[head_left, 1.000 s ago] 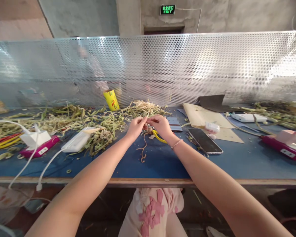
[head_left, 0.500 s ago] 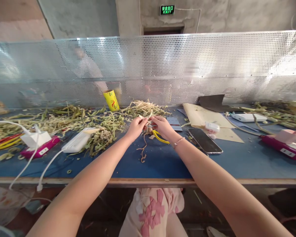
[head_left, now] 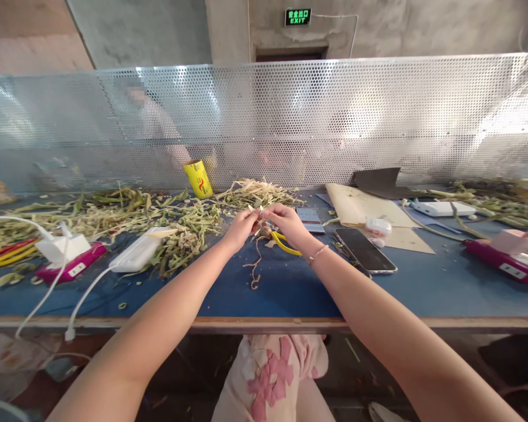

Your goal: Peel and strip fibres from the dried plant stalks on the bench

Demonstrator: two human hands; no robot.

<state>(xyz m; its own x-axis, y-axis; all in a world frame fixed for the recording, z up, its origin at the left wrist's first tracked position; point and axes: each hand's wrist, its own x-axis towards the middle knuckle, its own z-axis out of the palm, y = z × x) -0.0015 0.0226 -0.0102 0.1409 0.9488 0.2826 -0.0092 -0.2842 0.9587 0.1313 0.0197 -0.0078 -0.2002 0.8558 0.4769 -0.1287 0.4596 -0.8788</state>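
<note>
We lower our left hand [head_left: 239, 227] and right hand [head_left: 287, 225] slightly; fingers stay pinched on the pale stalk [head_left: 256, 211], so stripping continues.

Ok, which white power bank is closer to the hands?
The near power bank left of the left hand; the far power bank lies right, beyond the phone.
</note>
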